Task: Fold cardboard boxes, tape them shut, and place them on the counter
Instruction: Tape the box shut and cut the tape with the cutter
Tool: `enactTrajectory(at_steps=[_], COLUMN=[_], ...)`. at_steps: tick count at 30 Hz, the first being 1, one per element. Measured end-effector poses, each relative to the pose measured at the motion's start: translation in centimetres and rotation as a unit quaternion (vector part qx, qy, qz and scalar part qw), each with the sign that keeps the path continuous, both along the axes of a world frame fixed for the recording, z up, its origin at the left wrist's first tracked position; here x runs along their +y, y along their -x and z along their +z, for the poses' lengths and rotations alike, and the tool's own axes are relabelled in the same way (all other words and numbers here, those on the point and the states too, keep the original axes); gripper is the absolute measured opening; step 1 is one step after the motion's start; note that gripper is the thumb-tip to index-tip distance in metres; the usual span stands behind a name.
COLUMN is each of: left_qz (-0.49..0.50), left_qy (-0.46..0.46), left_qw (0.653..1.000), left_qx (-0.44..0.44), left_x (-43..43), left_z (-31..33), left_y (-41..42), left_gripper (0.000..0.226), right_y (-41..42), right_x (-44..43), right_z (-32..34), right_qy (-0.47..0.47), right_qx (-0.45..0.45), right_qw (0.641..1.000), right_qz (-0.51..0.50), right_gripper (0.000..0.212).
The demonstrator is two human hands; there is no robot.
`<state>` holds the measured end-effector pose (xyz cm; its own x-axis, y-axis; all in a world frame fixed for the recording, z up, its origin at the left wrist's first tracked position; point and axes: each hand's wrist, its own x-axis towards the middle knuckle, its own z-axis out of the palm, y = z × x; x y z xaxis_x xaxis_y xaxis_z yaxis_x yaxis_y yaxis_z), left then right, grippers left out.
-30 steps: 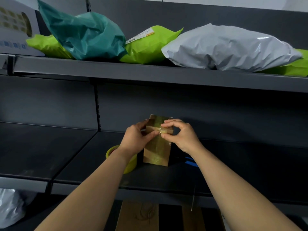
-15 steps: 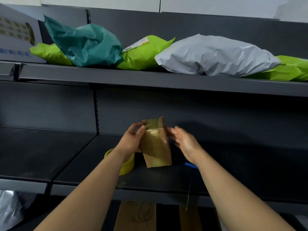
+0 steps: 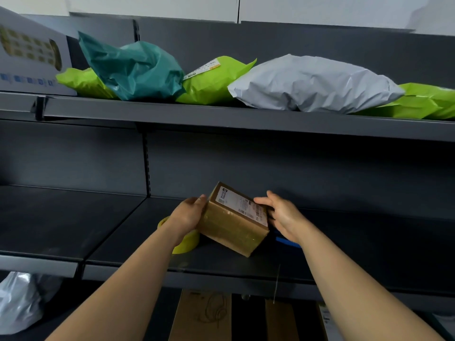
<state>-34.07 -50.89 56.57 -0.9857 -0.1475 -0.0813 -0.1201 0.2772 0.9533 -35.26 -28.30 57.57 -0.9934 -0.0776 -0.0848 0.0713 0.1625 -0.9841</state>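
A small brown cardboard box (image 3: 229, 227), taped over and bearing a white shipping label on its upper face, sits tilted with one lower corner on the dark shelf (image 3: 221, 271). My left hand (image 3: 188, 214) grips the box's left end, thumb up by the top edge. My right hand (image 3: 283, 215) is at the box's right end, its fingers fairly straight and touching the labelled face. A yellow tape roll (image 3: 184, 244) lies on the shelf under my left wrist, partly hidden.
A blue object (image 3: 288, 242) lies behind my right hand. The upper shelf holds a teal bag (image 3: 138, 67), green bags (image 3: 214, 82) and a grey bag (image 3: 312, 84). Flat cardboard (image 3: 202, 316) stands below the shelf, with a grey bag (image 3: 19, 299) at lower left.
The box stood upright with both hands pinching its top. It is now tipped over to the right, label face up, and my right hand has shifted to its right end.
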Motion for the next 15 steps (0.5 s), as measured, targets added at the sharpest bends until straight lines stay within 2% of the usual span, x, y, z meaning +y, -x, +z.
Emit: enactTrajectory(at_steps=[3,5,8,12,15], left_qz=[-0.046,-0.068,-0.058,-0.001,-0.012], left_qy=[0.030,0.069,0.101,0.029,0.014], left_qw=[0.998,0.995,0.993,0.999,1.000], left_qx=[0.020,0.029,0.032,0.033,0.020], left_x=[1.3,2.4,3.4,4.2,5.2], left_z=[0.1,0.5,0.9,0.6,-0.1], left_y=[-0.3,-0.7,-0.7,0.1,0.6], left_gripper=[0.038,0.034,0.037,0.026,0.016], right_y=[0.1,-0.1,0.0,0.1,0.5], right_x=[0.9,1.5,2.4,2.7,2.5], right_z=[0.2,0.0,-0.3,-0.4,-0.6], right_qy=[-0.076,-0.092,-0.065,0.015,0.051], right_qx=[-0.010,-0.025,-0.025,-0.027,-0.024], right_qw=[0.997,0.995,0.997,0.999,0.997], right_qz=[-0.015,-0.019,-0.031,-0.044,-0.044], right_gripper=[0.052,0.050,0.048,0.048,0.047])
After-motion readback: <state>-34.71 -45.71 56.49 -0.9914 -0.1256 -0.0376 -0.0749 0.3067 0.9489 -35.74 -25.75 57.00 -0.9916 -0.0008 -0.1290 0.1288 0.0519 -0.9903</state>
